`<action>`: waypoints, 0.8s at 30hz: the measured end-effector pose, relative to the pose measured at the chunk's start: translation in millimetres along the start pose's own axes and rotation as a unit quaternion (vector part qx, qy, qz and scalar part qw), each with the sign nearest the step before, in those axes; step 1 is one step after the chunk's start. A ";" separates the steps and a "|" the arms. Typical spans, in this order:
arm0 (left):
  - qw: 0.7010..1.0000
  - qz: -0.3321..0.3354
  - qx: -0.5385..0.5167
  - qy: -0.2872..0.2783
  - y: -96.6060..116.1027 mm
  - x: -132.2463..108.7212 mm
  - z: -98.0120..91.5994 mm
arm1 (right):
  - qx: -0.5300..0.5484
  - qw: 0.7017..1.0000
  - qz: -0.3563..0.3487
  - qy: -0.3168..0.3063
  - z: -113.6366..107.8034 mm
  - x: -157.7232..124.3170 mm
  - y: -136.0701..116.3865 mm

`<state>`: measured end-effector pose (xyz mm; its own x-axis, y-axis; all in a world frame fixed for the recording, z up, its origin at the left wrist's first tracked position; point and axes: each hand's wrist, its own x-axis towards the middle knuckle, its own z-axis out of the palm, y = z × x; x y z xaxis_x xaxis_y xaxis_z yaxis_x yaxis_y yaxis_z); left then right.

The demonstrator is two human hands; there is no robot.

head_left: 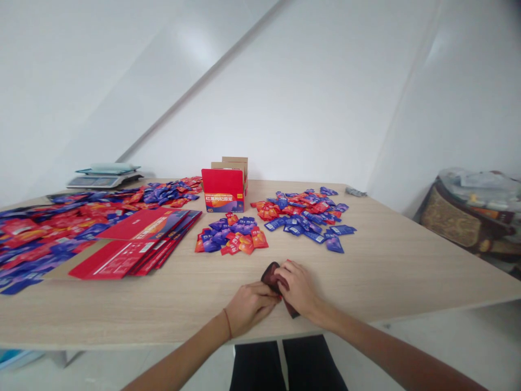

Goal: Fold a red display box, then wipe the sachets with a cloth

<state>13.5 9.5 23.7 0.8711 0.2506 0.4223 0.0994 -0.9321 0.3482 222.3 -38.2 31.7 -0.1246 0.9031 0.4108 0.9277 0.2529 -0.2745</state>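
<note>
Near the table's front edge, my left hand (251,308) and my right hand (298,288) meet at a dark reddish-brown strip-like piece (269,276). It looks thin and curved at its upper end, and its dark lower end shows below my right hand; its kind I cannot make out. My left fingers pinch its left side, while the fingers of my right hand close over its middle, hiding part of it. Just beyond my hands lies a small pile of red and blue sachets (232,234). Behind that pile stands a red carton (223,190) with its flaps up.
To the right spreads another sachet pile (305,212). On the left lie stacked flat red cartons (118,255) beside a large sachet heap (40,228). A scale (101,179) stands at the back left. A patterned bag or seat (456,217) is beyond the table's right edge.
</note>
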 end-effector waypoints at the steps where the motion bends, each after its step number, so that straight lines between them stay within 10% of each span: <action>1: 1.000 0.002 -0.002 0.000 -0.2 0.1 0.0 | -0.005 1.000 -0.002 -0.003 -0.3 0.9 2.1; 24: 1.000 0.001 0.015 0.015 -3.7 -1.2 4.4 | -0.040 0.997 0.059 0.025 -7.1 26.2 63.4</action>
<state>14.3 11.5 18.3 0.8561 0.2567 0.4486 0.1124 -0.9397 0.3231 280.4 -1.0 31.2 0.0022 0.9057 0.4240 0.9604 0.1163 -0.2533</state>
